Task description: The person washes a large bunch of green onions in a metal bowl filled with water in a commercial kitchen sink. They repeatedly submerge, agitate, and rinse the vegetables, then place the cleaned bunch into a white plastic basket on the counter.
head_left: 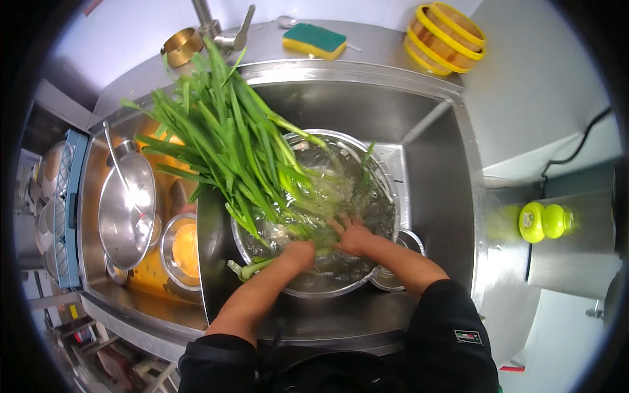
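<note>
A large bunch of long, leek-like green stalks leans over the left rim of a round metal bowl. Their pale lower ends lie in the bowl's rippling water. My left hand is curled at the near stalks, its fingertips hidden below the surface, so its grip is unclear. To its right, my right hand dips into the water with fingers spread beside the pale ends. One thick stalk end sticks out over the bowl's near-left rim, by my left forearm.
The bowl stands in a steel sink, partly above a smaller metal container. In the left basin, orange liquid surrounds a large ladle or wok and a small bowl. Behind are a faucet, sponge and bamboo steamers.
</note>
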